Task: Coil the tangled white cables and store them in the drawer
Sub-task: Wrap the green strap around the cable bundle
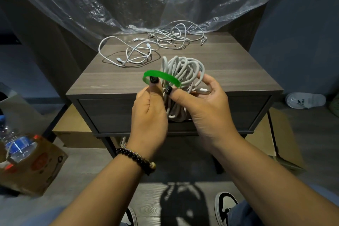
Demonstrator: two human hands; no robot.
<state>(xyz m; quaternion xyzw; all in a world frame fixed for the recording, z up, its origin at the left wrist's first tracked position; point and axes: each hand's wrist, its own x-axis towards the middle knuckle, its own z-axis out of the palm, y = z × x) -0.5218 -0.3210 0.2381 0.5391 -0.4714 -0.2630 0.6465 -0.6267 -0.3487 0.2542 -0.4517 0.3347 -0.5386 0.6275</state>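
- Right hand (207, 104) fingers grip coil (183, 71).
- Left hand (148, 114) fingers pinch green band (161, 77) beside coil.
- Loose cables (128, 53) on surface (229, 68); drawer (110, 114) closed.

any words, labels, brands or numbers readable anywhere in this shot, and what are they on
Nothing here can be read as text.
Water bottle: blue label, its print too blurred to read.
Cardboard box: orange-red round marks, no legible letters.
White slipper: a dark logo and small print, too small to read.
Coiled white cable, green band, nightstand: no writing visible.
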